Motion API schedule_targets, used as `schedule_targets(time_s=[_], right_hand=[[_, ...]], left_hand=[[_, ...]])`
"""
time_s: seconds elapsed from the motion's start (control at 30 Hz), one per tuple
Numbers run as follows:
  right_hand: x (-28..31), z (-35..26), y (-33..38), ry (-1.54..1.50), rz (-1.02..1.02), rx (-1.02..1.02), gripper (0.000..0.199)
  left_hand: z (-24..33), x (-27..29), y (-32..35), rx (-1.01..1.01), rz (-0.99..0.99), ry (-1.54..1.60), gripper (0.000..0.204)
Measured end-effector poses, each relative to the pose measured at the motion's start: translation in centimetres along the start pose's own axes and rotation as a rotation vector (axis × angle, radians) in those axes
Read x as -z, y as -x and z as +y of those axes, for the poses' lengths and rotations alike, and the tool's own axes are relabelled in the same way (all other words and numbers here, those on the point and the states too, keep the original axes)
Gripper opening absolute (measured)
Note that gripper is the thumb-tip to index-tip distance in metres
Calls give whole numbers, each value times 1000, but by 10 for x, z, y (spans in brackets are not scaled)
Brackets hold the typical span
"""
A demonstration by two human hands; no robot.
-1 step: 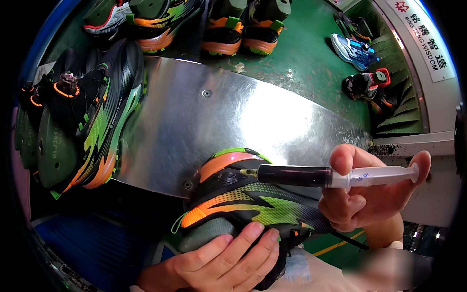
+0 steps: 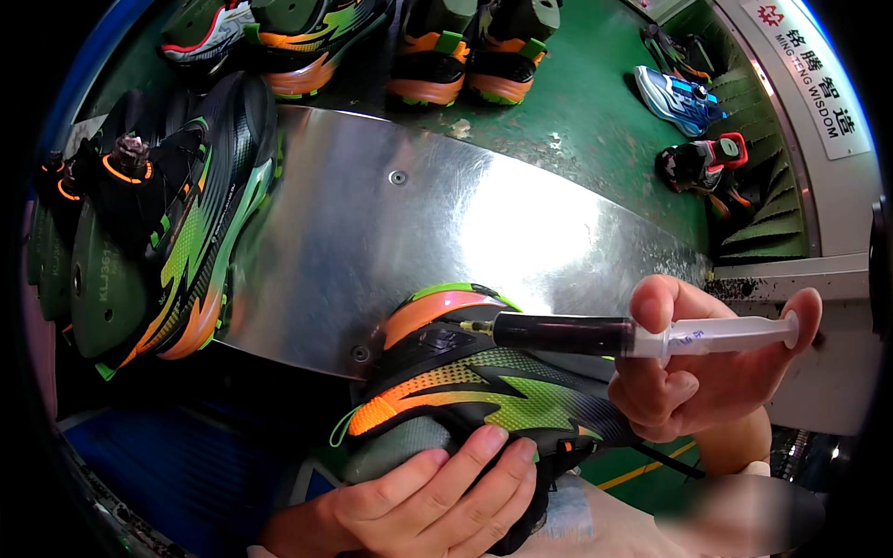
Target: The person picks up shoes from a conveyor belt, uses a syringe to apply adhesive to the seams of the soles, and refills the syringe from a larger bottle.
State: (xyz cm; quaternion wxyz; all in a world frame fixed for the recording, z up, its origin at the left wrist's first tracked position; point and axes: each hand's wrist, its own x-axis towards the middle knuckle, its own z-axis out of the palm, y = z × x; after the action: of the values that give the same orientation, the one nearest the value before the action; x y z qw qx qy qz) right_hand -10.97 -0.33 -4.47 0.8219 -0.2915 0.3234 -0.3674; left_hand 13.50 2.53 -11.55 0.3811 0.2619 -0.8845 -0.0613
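Note:
My left hand [image 2: 437, 498] grips a black, green and orange sports shoe [image 2: 465, 391] from below, at the near edge of a shiny metal plate [image 2: 391, 232]. My right hand [image 2: 707, 372] holds a plastic syringe [image 2: 633, 335] filled with dark liquid, thumb on the plunger end. The syringe lies level, and its tip points left at the shoe's upper, near the orange heel part.
More shoes of the same kind lie at the left [image 2: 177, 223] and along the far edge [image 2: 465, 56] on a green belt [image 2: 595, 121]. Blue and red shoes [image 2: 688, 121] lie at the far right beside a white machine rail [image 2: 819, 186].

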Motion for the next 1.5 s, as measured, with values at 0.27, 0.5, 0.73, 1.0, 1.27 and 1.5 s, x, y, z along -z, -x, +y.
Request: schedule_targets(time_s=[0.27, 0.5, 0.73, 1.0, 1.27, 1.5], right_hand=[[5, 7, -16, -16, -6, -36, 98], [-17, 13, -1, 162, 181, 14, 102], [-5, 27, 47, 58, 170, 72, 104], [-21, 18, 109, 235, 467, 40, 102], [-25, 18, 151, 361, 442, 80, 105], [8, 35, 175, 225, 486, 241, 96]], left_hand=[[1, 0, 9, 4, -2, -31, 18], [-1, 6, 8, -19, -13, -29, 19], [-7, 9, 21, -115, -84, -9, 16], [-1, -2, 41, -116, -147, -49, 17], [5, 7, 47, -96, -198, -186, 22], [13, 8, 4, -50, -274, -202, 31]])
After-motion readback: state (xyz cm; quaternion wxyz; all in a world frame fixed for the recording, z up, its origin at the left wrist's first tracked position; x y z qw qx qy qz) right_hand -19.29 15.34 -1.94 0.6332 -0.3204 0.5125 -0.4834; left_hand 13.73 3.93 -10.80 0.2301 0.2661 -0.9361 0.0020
